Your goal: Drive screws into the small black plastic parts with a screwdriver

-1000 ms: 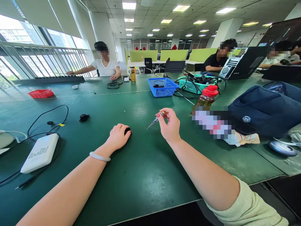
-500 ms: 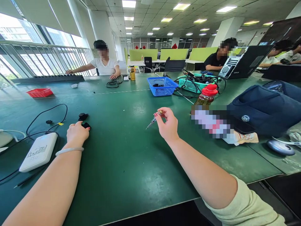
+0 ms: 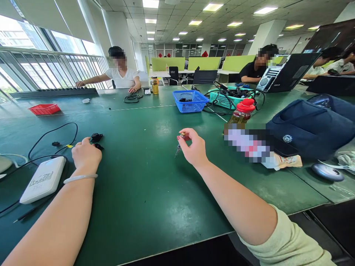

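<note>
My right hand (image 3: 194, 147) is closed in a pinch on a small screwdriver (image 3: 178, 149) with a see-through handle. Its thin tip points down above the green table (image 3: 133, 177). Farther left, my left hand (image 3: 88, 155) is low over the table, its fingers curled on a small black part (image 3: 98, 146). The hand covers much of that part, so its exact kind does not show. Just beyond the fingers lies another small black piece (image 3: 96, 137), apart from the hand.
Left of my left hand lie a white box-like device (image 3: 44, 180) and black cables (image 3: 52, 127). A red tray (image 3: 44, 109), blue basket (image 3: 190, 101) and green basket (image 3: 231, 99) stand farther back. Right are a red-lidded bottle (image 3: 241, 111), dark blue bag (image 3: 307, 123) and mouse (image 3: 327, 172). Other people sit beyond.
The screwdriver has swung from slanting left to pointing more steeply down, as my right hand turned and shifted slightly left. My left hand stays at the black part, its fingers slightly shifted.
</note>
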### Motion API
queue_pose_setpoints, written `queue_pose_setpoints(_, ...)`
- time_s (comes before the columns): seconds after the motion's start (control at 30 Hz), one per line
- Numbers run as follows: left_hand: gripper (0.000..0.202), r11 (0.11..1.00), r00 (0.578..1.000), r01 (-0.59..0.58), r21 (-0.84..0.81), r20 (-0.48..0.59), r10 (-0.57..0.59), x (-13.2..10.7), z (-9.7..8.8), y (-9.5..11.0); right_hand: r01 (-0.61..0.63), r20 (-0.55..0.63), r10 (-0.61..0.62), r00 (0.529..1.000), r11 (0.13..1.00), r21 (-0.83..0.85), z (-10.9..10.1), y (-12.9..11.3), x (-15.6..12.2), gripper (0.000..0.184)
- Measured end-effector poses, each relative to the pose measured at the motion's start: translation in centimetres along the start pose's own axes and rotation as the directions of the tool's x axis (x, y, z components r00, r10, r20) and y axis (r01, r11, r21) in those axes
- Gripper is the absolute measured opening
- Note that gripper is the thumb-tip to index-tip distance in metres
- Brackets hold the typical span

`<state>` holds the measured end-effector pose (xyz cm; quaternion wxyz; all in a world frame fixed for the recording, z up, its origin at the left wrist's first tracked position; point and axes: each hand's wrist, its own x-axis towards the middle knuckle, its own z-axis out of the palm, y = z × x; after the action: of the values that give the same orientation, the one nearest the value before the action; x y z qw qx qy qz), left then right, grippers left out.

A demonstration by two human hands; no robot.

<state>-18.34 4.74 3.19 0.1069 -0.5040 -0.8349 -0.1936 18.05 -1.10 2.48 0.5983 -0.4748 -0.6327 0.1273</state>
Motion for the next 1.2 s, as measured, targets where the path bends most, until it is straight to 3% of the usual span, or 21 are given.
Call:
queue_pose_setpoints(0.13,0.044,0.995,0.996,-0.051,-0.092,-0.077,0.044,-0.3,0.2,0.3,-0.002,0.001,0.002,1.000,1.000,0.014,0.0,0.1,0.1,0.012)
queue_pose_setpoints(0.33,0.037,0.991,0.995,-0.056,-0.121,0.071,0.065,0.3,1.1,-0.5,-0.005,0.003,0.005,1.000,1.000,0.002,0.0,0.0,0.2,0.014)
queue_pose_setpoints(0.5,0.038,0.990,0.996,-0.054,-0.127,0.060,0.062,0.1,0.7,-0.2,-0.007,0.000,0.007,1.000,1.000,0.012,0.0,0.1,0.2,0.014)
queue_pose_setpoints(0.87,0.076,0.890,0.995,0.020,-0.455,-0.077,-0.061,0.0,0.6,-0.5,-0.010,0.009,0.010,1.000,1.000,0.019,-0.1,0.3,0.1,0.014)
queue_pose_setpoints(1.03,0.067,0.831,0.982,0.028,-0.556,-0.139,-0.126,0.6,1.5,-1.3,-0.008,0.004,0.008,1.000,1.000,0.008,-0.1,0.2,0.1,0.013)
queue_pose_setpoints(1.2,0.049,0.855,0.977,0.057,-0.516,-0.148,-0.155,1.3,2.2,-1.9,-0.014,0.005,0.014,1.000,1.000,0.004,0.0,0.2,0.1,0.014)
